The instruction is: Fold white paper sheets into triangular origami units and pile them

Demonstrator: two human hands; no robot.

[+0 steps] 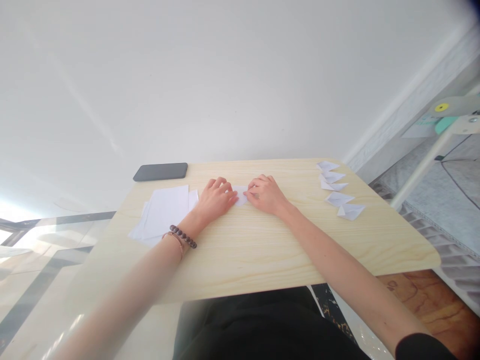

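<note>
A small white piece of paper (pixel 241 195) lies on the table between my hands, its sides partly covered by fingers. My left hand (pixel 217 196) is at its left edge, fingers bent and thumb against the paper. From the right, my right hand (pixel 265 194) pinches the opposite edge between thumb and fingers. Beside my left wrist lies a loose stack of white paper sheets (pixel 167 212). Several folded white paper pieces (pixel 339 199) form a column along the table's right side.
The light wood table (pixel 247 255) has its back edge by a white wall (pixel 225 90). A dark phone (pixel 160 171) lies at the back left corner. Right of the table stands a white metal frame (pixel 423 165).
</note>
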